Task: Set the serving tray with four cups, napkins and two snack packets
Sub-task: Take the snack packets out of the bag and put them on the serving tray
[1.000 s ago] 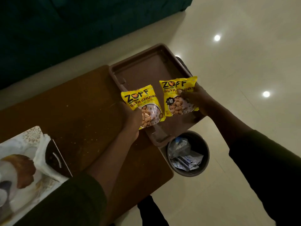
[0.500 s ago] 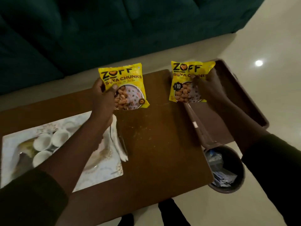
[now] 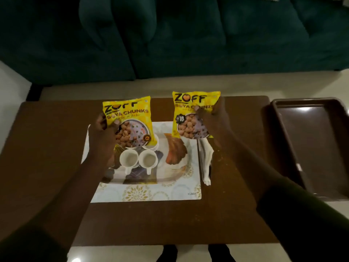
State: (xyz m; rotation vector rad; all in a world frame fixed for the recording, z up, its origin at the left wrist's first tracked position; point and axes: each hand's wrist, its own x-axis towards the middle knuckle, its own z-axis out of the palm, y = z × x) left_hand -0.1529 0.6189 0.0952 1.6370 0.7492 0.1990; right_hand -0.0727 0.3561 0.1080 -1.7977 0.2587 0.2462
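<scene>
Fingers (image 3: 117, 122) of left hand (image 3: 103, 129) pinch one yellow snack packet (image 3: 130, 121); right hand (image 3: 213, 120) grips the other packet (image 3: 190, 114). Both are held above the printed serving tray (image 3: 147, 193) at table centre. Two white cups (image 3: 138, 159) show fully there (two more mostly hidden under the packet). Napkins (image 3: 205, 159) at the tray's 3 o'clock edge. Brown wooden table (image 3: 47, 148), empty brown tray (image 3: 313, 144) at 3 o'clock, teal sofa (image 3: 170, 38) at 12, pale floor (image 3: 15, 78).

Yellow packets over a white, gold-patterned tray

Both snack packets (image 3: 130, 121) (image 3: 192, 114) were bright yellow with black lettering and brown chunks pictured. The cups (image 3: 138, 159) were white, the table (image 3: 47, 148) brown; at 3 o'clock sat a dark brown tray (image 3: 317, 148), at 12 a teal sofa (image 3: 170, 38).
</scene>
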